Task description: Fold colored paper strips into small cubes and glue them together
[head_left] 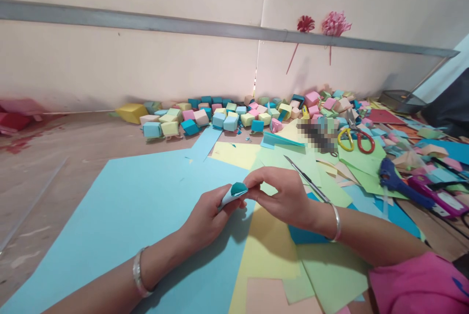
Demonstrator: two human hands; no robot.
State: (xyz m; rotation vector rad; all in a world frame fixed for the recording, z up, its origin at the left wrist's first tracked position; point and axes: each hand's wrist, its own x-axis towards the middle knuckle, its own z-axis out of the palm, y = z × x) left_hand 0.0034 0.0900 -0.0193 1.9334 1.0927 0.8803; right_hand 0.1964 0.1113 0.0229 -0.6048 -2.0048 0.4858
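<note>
My left hand (214,214) is closed around a small piece of folded blue paper (227,198), which curves into an open tube with a darker teal inside. The fingertips of my right hand (280,192) pinch the paper's right edge. Both hands are above a large light blue sheet (146,206) and a yellow sheet (273,245) beside it. A craft knife (308,179) lies on papers just behind my right hand. Part of the folded paper is hidden by my fingers.
Many small paper boxes (230,122) line the wall. To the right lie scissors (355,139), a blue glue gun (403,184), a magenta device (437,197) and paper scraps. Two paper flowers (336,25) are fixed at a metal rail (146,22).
</note>
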